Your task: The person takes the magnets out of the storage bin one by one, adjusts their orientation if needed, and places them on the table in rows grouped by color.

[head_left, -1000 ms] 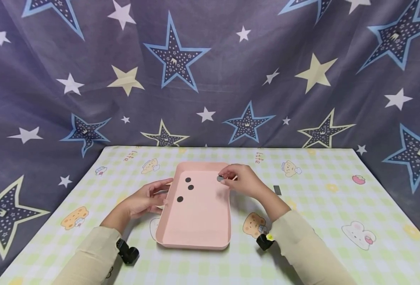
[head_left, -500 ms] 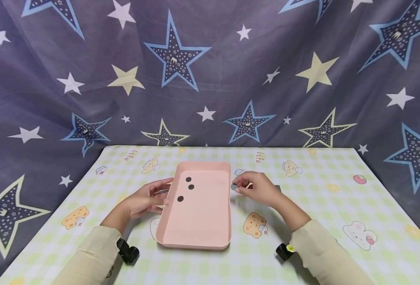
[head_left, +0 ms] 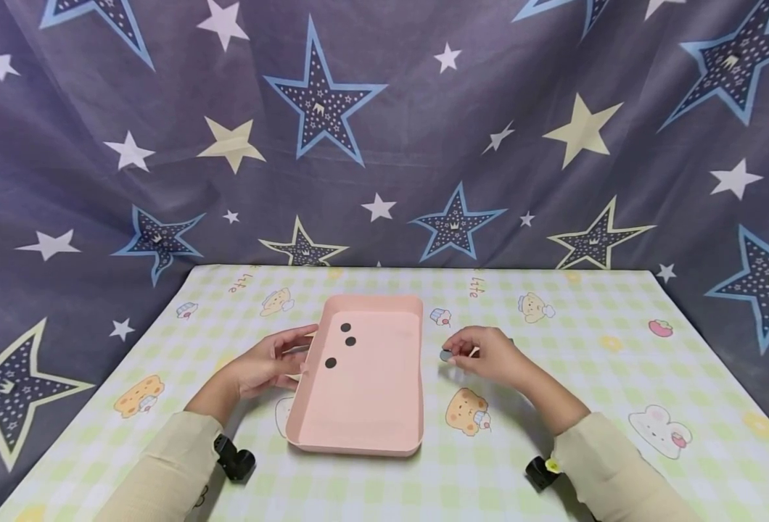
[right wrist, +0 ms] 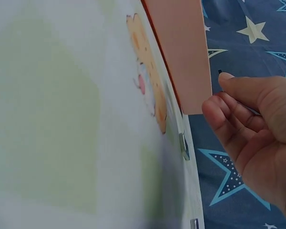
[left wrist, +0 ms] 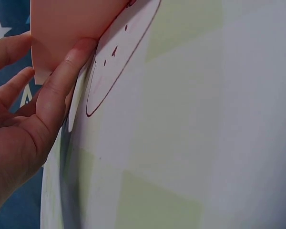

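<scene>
A pink tray (head_left: 358, 406) lies on the table with three small black discs on its floor: an upper disc (head_left: 345, 328), a middle disc (head_left: 350, 341) and a lower disc (head_left: 331, 363). My left hand (head_left: 268, 366) touches the tray's left wall from outside; in the left wrist view its fingers (left wrist: 62, 83) are fairly straight against the pink side. To the right of the tray, my right hand (head_left: 489, 355) pinches another dark disc (head_left: 446, 355) between thumb and fingertips, apart from the tray. In the right wrist view only a dark edge of that disc (right wrist: 219, 71) shows past the thumb.
A green-and-white checked cloth (head_left: 587, 391) with cartoon prints covers the table. Behind it hangs a dark star-patterned curtain (head_left: 384, 145). A dark rectangular piece right of the tray is almost wholly hidden behind my right hand.
My right hand has moved from over the tray's right edge to the right and nearer me, carrying the pinched disc. My left hand, the tray and its three discs have stayed put.
</scene>
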Motion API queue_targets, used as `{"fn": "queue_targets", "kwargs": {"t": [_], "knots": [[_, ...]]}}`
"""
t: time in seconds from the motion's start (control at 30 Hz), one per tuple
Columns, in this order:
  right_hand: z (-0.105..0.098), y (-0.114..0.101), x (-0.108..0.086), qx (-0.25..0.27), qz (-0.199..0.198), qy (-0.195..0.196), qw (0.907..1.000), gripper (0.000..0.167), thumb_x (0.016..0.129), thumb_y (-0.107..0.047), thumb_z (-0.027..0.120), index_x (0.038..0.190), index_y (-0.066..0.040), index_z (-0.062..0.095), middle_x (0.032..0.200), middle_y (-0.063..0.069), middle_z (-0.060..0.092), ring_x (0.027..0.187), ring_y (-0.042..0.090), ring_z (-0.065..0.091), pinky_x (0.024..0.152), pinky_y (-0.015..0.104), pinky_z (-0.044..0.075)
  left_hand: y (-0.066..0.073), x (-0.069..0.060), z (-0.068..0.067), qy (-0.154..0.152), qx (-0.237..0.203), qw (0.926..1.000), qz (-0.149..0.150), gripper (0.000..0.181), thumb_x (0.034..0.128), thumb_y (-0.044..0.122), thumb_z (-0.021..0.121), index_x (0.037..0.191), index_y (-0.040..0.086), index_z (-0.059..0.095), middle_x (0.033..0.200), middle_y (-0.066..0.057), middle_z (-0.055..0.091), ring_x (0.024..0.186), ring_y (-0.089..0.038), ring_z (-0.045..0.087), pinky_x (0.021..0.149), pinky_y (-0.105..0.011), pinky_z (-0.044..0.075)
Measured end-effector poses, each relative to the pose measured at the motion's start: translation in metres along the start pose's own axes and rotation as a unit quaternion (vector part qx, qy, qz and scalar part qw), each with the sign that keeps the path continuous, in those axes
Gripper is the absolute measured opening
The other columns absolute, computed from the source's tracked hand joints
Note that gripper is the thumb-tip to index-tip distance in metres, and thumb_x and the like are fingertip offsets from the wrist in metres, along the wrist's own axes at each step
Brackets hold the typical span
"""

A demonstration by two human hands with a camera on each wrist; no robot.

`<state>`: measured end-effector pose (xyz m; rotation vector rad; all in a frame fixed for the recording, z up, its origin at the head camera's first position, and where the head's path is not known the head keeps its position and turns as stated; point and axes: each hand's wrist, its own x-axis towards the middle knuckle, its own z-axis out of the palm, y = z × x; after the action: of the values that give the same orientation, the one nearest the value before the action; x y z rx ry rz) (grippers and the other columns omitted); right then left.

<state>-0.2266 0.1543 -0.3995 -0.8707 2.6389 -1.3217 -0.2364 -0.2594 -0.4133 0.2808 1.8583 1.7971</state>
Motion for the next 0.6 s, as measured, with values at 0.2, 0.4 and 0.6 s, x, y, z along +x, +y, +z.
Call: {"fn": "queue_targets", "kwargs": {"t": [0.2, 0.4, 0.6], "knots": [[-0.001, 0.006, -0.004, 0.002, 0.013, -0.012, 0.9998, 0.013, 0.087, -0.003, 0.071, 0.100, -0.003, 0.070, 0.082, 0.000, 0.065, 0.068, 0.015, 0.061, 0.058, 0.025, 0.052, -0.001, 0.001, -0.001, -0.003, -0.003, 1.0000, 0.001, 0.078, 0.0906, -0.005, 0.059, 0.156, 0.005, 0.017, 0.153, -0.027, 0.022, 0.126, -0.028, 0.050, 0.085, -0.051, 0.054], [0.000, 0.013, -0.003, 0.007, 0.027, -0.041, 0.9988, 0.012, 0.087, -0.001, 0.070, 0.100, -0.003, 0.070, 0.076, 0.000, 0.061, 0.063, 0.014, 0.058, 0.053, 0.023, 0.049, 0.000, 0.001, -0.001, -0.005, -0.003, 1.0000, 0.002, 0.078, 0.0910, -0.005, 0.059, 0.156, 0.005, 0.017, 0.153, -0.027, 0.022, 0.128, -0.028, 0.049, 0.085, -0.051, 0.054], [0.002, 0.017, -0.001, 0.005, 0.022, -0.071, 0.9972, 0.011, 0.087, 0.000, 0.070, 0.098, -0.002, 0.070, 0.076, -0.002, 0.061, 0.061, 0.011, 0.054, 0.054, 0.021, 0.046, 0.001, 0.000, 0.000, -0.005, -0.005, 1.0000, 0.001, 0.077, 0.0915, -0.005, 0.058, 0.156, 0.004, 0.016, 0.152, -0.027, 0.023, 0.128, -0.029, 0.049, 0.085, -0.051, 0.054]]}}
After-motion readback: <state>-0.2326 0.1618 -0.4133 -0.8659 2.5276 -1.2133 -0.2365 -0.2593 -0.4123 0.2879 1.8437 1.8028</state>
